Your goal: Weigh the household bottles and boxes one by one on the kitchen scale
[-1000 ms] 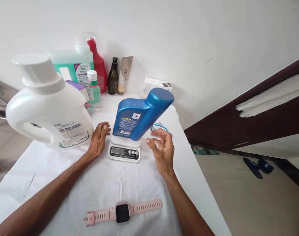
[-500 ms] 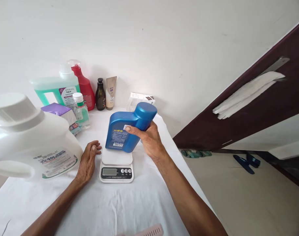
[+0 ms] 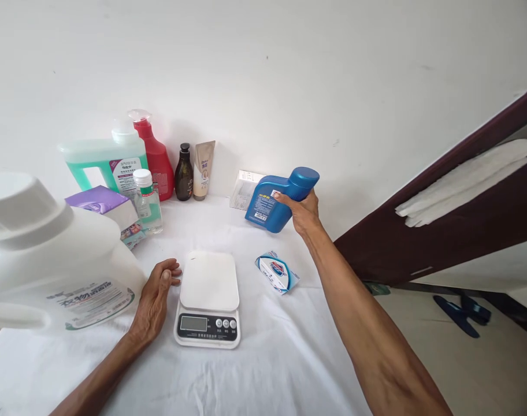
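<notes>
My right hand (image 3: 305, 212) grips a blue bottle (image 3: 274, 203) with a printed back label, thumb across its front. Tilted, the bottle is at the back right of the table, in front of a white box (image 3: 244, 189); whether its base touches the cloth I cannot tell. My left hand (image 3: 154, 297) rests on its side on the cloth, fingers loosely bent and holding nothing. Just right of it stands a white digital kitchen scale (image 3: 209, 282), its platform bare. Between the scale and my right forearm lies a blue-and-white wrapped packet (image 3: 276, 271).
A big white detergent jug (image 3: 85, 254) stands close on the left. Behind it are a green liquid jug (image 3: 84, 155), a purple-topped box (image 3: 101, 201), a clear bottle (image 3: 148, 202), a red pump bottle (image 3: 157, 159), a dark bottle (image 3: 184, 176) and a beige tube (image 3: 203, 173) by the wall.
My right hand has carried the blue bottle from over the scale to the back right. The packet has come into sight. My left hand has stayed beside the scale.
</notes>
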The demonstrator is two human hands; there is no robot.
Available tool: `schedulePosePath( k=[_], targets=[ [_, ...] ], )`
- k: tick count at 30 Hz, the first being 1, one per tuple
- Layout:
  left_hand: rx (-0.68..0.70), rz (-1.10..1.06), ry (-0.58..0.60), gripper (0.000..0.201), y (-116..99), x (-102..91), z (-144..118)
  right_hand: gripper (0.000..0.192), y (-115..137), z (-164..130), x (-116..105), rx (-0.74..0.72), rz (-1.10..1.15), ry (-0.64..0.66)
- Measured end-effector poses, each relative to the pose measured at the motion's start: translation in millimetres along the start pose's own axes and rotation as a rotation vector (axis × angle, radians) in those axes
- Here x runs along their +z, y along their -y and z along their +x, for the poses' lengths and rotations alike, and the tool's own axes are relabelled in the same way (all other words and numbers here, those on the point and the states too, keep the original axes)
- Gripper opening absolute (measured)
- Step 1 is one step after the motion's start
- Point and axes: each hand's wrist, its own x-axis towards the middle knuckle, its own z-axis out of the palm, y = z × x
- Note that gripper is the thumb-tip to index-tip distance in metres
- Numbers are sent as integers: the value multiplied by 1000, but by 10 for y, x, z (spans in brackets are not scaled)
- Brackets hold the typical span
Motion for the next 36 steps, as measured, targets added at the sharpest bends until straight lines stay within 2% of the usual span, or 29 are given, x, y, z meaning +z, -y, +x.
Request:
schedulePosePath(
  k=[5, 10, 16, 22, 26, 33, 34, 36],
  targets=[
    [-17, -3, 15, 74, 32, 1, 11, 69, -377, 273, -61, 56, 40, -22],
    [-14, -5, 19, 74, 58, 5, 15, 64, -520, 490, -97, 65, 80, 61],
    [-16, -18, 27, 75, 53, -2, 5, 68, -577, 656, -152, 112, 51, 120],
    [-11, 0, 34, 76, 6, -11, -4, 72, -619, 677, -207, 13, -98, 96],
    [-7, -12, 36, 75, 19, -5, 2, 68, -626, 720, -289, 15, -140, 110],
    [27, -43, 45, 71, 45, 9, 2, 65, -555, 692, -352, 91, -331, 26],
    [33, -47, 46, 71, 48, 8, 2, 67, -545, 658, -358, 83, -346, 21],
    [42, -43, 49, 71, 52, 2, 2, 70, -513, 556, -376, -34, -416, 49]
  ],
)
